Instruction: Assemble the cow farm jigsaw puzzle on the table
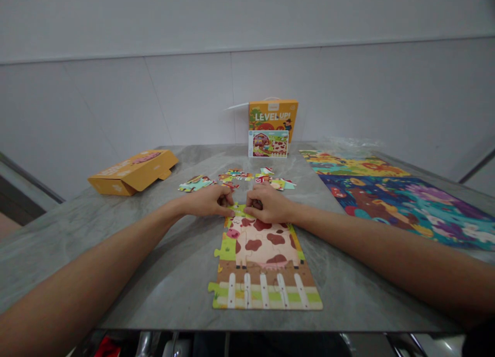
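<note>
A partly joined jigsaw puzzle (266,243) lies flat before me, with a spotted cow above a white fence. At its upper left edge sits a green puzzle piece (238,210), between my two hands. My left hand (211,199) is closed, its thumb and fingertips at the left side of that piece. From the right, my right hand (268,202) curls its fingers onto the same piece and the puzzle's top edge, hiding part of both. Just beyond my hands are loose puzzle pieces (197,182) in several small heaps.
A picture card (268,144) leans on an upright orange box (274,112) at the back. On the left lies an open yellow box (133,172). Colourful finished puzzles (402,207) cover the right side, with clear plastic wrap (353,143) behind. The grey table (162,295) ends close to me.
</note>
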### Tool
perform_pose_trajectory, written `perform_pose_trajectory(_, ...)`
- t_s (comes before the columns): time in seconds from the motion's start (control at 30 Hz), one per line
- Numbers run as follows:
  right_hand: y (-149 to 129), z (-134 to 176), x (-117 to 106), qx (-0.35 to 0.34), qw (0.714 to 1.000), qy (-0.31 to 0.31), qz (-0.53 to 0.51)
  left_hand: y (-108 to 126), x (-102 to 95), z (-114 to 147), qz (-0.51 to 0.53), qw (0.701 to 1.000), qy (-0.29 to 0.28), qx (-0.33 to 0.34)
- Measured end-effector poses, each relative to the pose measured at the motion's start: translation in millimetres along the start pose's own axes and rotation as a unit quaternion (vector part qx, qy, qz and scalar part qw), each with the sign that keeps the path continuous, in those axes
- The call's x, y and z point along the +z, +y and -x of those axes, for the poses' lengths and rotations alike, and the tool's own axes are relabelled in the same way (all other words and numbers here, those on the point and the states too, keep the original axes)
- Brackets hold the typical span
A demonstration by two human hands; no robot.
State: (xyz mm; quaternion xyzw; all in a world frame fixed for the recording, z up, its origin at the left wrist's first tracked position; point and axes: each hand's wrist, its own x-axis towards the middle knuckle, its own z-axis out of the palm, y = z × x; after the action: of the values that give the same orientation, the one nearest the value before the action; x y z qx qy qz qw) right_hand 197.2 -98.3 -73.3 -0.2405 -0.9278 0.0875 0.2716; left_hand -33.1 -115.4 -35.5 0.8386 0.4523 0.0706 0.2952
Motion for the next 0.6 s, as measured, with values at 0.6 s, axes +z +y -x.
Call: perform_pose_trajectory(0.6, 2.5, 1.5, -0.7, -0.043, 0.998, 0.003, -0.045, -0.4, 0.2, 1.1, -0.003, 0.995, -0.016, 0.102)
